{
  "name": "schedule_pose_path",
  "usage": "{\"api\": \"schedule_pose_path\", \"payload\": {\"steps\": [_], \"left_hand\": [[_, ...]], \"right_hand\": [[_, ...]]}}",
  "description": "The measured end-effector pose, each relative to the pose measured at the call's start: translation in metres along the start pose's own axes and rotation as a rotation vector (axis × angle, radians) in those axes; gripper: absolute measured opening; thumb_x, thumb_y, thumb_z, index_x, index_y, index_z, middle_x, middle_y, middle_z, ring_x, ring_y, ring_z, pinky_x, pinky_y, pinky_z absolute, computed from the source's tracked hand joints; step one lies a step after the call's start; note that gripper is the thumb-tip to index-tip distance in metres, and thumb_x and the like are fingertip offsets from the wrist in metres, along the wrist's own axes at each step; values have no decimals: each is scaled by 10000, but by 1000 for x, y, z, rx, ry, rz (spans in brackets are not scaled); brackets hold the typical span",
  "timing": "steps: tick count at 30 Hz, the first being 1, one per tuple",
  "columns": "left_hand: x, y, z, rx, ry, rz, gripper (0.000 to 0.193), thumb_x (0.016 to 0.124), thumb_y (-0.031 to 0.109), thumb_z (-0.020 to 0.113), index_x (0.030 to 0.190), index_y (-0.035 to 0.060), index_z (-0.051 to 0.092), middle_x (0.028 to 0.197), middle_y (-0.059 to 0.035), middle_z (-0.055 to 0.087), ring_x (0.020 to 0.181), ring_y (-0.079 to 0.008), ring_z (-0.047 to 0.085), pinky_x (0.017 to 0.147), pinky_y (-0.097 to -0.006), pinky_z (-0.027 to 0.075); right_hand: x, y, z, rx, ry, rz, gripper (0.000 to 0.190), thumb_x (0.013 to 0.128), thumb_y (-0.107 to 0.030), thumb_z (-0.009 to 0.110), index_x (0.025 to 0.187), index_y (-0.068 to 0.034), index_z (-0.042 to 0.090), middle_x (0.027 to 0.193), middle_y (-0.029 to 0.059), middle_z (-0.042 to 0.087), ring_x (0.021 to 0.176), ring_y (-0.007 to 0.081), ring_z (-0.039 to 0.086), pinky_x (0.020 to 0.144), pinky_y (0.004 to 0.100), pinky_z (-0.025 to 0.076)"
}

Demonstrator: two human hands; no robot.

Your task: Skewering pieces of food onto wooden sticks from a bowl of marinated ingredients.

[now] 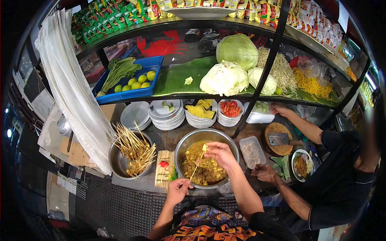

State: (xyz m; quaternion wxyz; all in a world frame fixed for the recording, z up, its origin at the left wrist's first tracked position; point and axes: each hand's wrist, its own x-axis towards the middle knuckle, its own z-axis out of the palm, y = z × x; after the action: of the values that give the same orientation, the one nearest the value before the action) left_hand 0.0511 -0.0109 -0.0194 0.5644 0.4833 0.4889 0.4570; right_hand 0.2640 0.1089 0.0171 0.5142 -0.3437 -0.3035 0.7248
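Note:
A steel bowl of meat pieces in yellow sauce stands before me. Over its near left rim, my left hand pinches the lower end of a bamboo skewer. My right hand is above the bowl, its fingertips on a pale yellow piece of food at the skewer's upper end. Another piece appears to sit lower on the stick. Left of the bowl lies a pack of bamboo skewers. Farther left, a steel pot holds many loaded skewers, sticks pointing up and outward.
A co-worker stands at the right by a cleaver on a round chopping board, a plastic container and a plate of food. Stacked plates line the back under a shelf with cabbages. A white curtain hangs left.

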Motion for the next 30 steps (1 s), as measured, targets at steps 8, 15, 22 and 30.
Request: {"api": "schedule_pose_path", "payload": {"steps": [8,15,22,30], "left_hand": [[2,0,0,2,-2,-20,176,882,129,557,888,-36,620,692,-74,633,461,-59,486,425,-204,392],[4,2,-1,-23,7,-37,161,881,115,553,882,-32,619,700,-68,632,469,-60,483,433,-203,392],[7,3,0,-27,28,-31,157,876,106,558,886,-39,617,694,-74,632,468,-55,482,429,-192,382],[9,5,1,-39,29,-20,149,873,105,563,889,-32,619,694,-68,633,467,-53,480,426,-189,381]], "right_hand": [[3,2,-3,-28,-11,9,186,791,45,571,973,77,592,937,149,608,777,212,635,696,299,557],[2,1,2,-63,-1,11,201,786,47,578,983,89,591,940,160,610,773,215,638,695,294,551],[1,7,7,-31,27,11,188,786,58,573,970,87,598,913,160,620,774,224,641,693,307,557],[-4,8,16,-31,16,42,206,778,60,581,982,76,601,922,135,612,795,202,634,708,291,543]]}}
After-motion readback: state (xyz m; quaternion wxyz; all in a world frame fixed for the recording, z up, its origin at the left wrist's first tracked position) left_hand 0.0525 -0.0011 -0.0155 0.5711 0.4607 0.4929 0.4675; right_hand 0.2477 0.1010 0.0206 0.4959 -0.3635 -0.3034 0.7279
